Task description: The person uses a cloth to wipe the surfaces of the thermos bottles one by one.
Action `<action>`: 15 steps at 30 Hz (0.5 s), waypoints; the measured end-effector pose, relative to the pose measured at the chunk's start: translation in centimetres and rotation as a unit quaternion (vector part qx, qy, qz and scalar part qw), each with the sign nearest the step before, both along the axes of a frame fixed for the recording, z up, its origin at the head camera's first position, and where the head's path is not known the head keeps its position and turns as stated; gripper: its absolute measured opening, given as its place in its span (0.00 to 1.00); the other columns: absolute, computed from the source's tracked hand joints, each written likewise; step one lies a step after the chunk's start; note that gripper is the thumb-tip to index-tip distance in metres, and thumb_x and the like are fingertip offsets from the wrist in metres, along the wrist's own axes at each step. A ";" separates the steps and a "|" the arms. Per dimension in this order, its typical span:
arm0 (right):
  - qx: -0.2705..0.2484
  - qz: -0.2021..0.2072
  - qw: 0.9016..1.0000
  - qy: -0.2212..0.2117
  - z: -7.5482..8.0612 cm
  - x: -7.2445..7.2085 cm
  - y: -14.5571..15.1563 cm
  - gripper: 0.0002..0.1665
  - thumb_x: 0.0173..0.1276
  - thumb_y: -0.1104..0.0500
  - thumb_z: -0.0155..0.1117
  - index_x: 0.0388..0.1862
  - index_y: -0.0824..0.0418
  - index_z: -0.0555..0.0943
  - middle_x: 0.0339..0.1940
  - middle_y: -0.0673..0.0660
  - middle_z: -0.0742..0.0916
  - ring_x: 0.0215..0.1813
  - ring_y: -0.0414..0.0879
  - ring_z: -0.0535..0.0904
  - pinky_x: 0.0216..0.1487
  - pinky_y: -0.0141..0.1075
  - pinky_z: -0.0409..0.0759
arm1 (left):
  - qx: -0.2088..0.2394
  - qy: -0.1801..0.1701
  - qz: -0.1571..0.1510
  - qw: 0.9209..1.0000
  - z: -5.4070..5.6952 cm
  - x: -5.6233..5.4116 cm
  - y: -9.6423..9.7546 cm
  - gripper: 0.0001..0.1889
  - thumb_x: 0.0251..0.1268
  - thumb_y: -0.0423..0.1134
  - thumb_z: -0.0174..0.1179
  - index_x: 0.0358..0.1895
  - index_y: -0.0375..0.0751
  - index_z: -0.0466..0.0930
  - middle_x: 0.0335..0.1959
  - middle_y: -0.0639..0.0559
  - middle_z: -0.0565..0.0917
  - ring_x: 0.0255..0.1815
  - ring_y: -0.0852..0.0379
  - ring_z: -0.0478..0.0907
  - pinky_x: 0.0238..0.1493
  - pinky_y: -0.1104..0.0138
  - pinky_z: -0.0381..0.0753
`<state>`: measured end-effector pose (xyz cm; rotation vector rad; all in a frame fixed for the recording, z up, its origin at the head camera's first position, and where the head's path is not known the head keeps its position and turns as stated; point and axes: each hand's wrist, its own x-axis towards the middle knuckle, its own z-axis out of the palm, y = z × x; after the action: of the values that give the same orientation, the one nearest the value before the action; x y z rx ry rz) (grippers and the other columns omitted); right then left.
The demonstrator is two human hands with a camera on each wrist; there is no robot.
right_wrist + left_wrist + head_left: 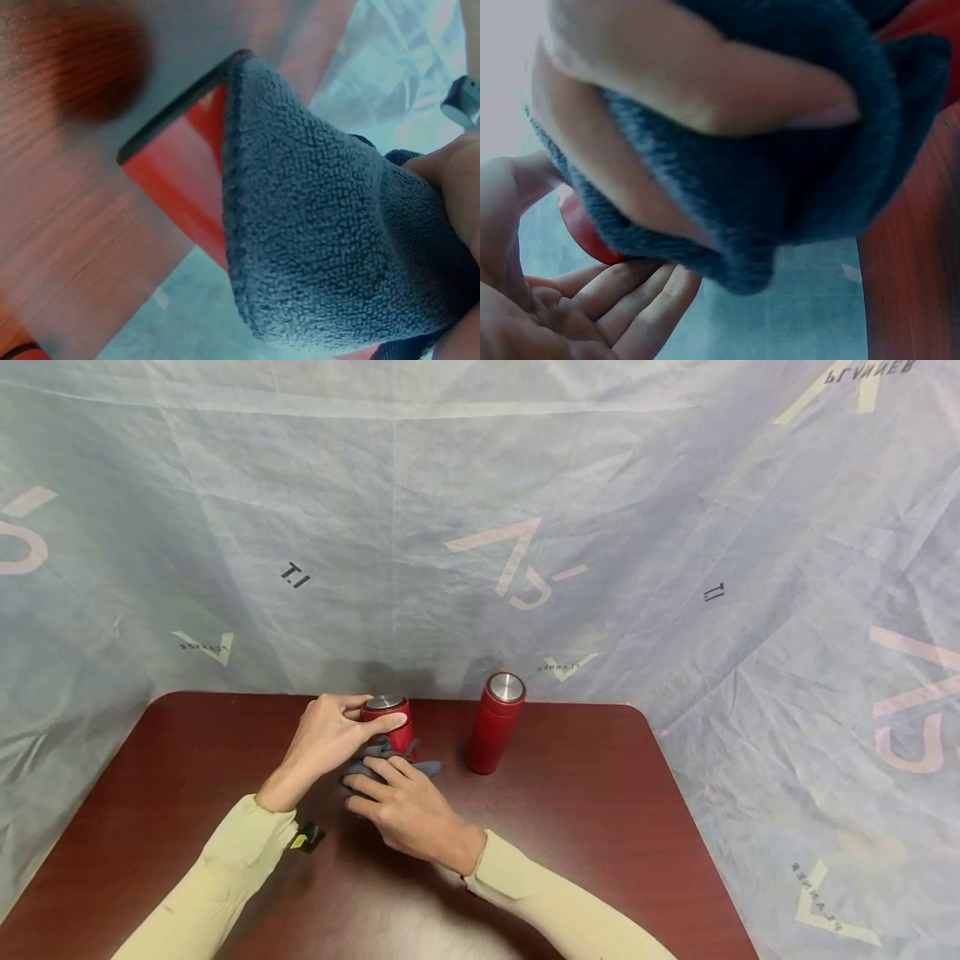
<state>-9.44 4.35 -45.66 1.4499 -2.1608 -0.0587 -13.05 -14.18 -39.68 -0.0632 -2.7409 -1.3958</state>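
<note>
My left hand (322, 739) grips a red thermos flask (401, 737) near its silver-topped lid, thumb on the near side. Against the flask's lower body, my right hand (408, 806) holds a bunched dark grey-blue cloth (431, 767). The right wrist view shows the cloth (315, 217) lying over the flask's red side (180, 165), with the black-rimmed base bare and apparently off the table. In the left wrist view, fingers of the right hand (705, 75) press into the cloth's folds, and the left hand (577, 307) is around the flask behind.
A second red flask (495, 727) with a silver lid stands upright to the right of the hands. Both are at a dark reddish-brown table (585, 827). Printed grey-blue fabric (420, 527) hangs behind the table and along its sides.
</note>
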 end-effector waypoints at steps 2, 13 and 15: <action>0.005 0.000 1.000 -0.001 0.2 -0.2 0.1 0.18 0.72 0.57 0.70 0.58 0.44 0.89 0.65 0.44 0.86 0.71 0.49 0.75 0.74 0.41 0.71 | -0.002 0.003 0.000 1.000 -0.1 0.0 0.0 0.45 0.59 0.70 0.74 0.66 0.34 0.85 0.54 0.37 0.90 0.55 0.42 0.90 0.50 0.52 0.86; -0.018 0.023 1.000 0.008 0.2 0.0 0.6 0.15 0.74 0.57 0.70 0.55 0.42 0.90 0.65 0.43 0.87 0.70 0.49 0.76 0.71 0.43 0.74 | 0.008 0.000 0.003 1.000 -0.5 0.2 -0.1 0.44 0.60 0.70 0.74 0.68 0.36 0.84 0.54 0.38 0.90 0.56 0.43 0.90 0.50 0.55 0.87; -0.027 0.031 0.999 0.019 0.2 -0.1 0.8 0.14 0.74 0.57 0.69 0.54 0.41 0.90 0.64 0.42 0.87 0.69 0.48 0.77 0.71 0.43 0.75 | 0.010 -0.001 0.006 1.000 -0.5 0.2 -0.1 0.45 0.59 0.70 0.74 0.68 0.36 0.84 0.54 0.39 0.90 0.56 0.44 0.90 0.49 0.56 0.86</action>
<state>-9.55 5.12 -45.47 1.4729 -2.0706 -0.0059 -12.82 -14.30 -40.22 -0.0428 -2.7236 -1.4221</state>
